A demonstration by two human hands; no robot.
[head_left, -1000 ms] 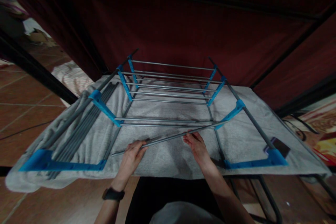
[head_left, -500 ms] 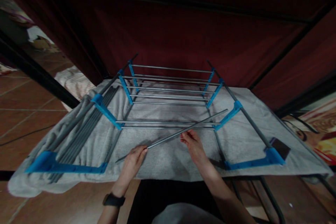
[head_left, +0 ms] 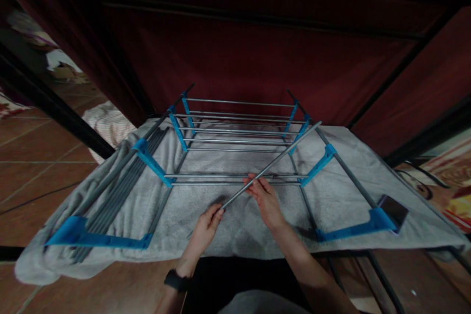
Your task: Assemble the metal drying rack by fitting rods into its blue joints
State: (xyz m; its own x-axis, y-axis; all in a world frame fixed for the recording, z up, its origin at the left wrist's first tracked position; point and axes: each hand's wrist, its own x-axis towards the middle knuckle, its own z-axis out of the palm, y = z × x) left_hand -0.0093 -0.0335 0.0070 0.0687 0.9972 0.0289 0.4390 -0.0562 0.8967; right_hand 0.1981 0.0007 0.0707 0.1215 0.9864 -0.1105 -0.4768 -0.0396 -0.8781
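A thin grey metal rod [head_left: 281,155] slants up to the right in front of me, its far end over the right side of a rack frame. My left hand [head_left: 206,226] is closed around its lower end. Higher along the rod, my right hand [head_left: 268,201] holds it between thumb and fingers. The rack has blue plastic brackets [head_left: 153,162] on both sides, joined by long grey side tubes [head_left: 353,176]. Several thin crossbars [head_left: 235,141] span the middle and back brackets. At the front, a left bracket [head_left: 99,239] and a right bracket [head_left: 355,228] have no crossbar between them.
Grey cloth [head_left: 235,235] covers the surface under the rack. Several loose grey tubes [head_left: 119,191] lie along the left side. A dark flat phone-like object [head_left: 395,212] sits by the right front bracket. Behind stands a dark red panel [head_left: 239,59]; striped fabric [head_left: 108,125] lies at left.
The rod has tilted more steeply, its far end moving up and away. My left hand has shifted right and slightly forward, staying on the rod's lower part. The view has moved slightly.
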